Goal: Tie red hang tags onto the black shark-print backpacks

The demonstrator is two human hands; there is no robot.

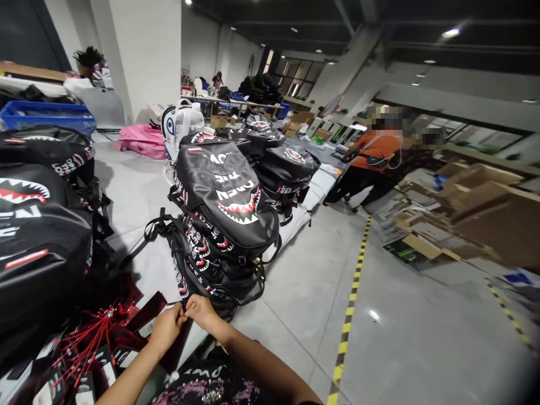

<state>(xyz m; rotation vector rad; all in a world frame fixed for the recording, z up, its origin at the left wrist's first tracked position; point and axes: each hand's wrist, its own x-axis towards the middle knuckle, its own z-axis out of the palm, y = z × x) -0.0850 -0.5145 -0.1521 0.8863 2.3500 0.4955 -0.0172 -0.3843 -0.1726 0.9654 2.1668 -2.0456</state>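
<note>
Pale worktop in a workroom: left hand and right hand meet, fingers pressed together on something too small to tell, stacked black backpacks just beyond, red-stringed tags to their left, fine work seemingly calling for steadiness next.

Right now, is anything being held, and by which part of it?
Cannot tell: the left hand and right hand meet near the stacked backpacks; anything pinched there is too small to identify.
</note>
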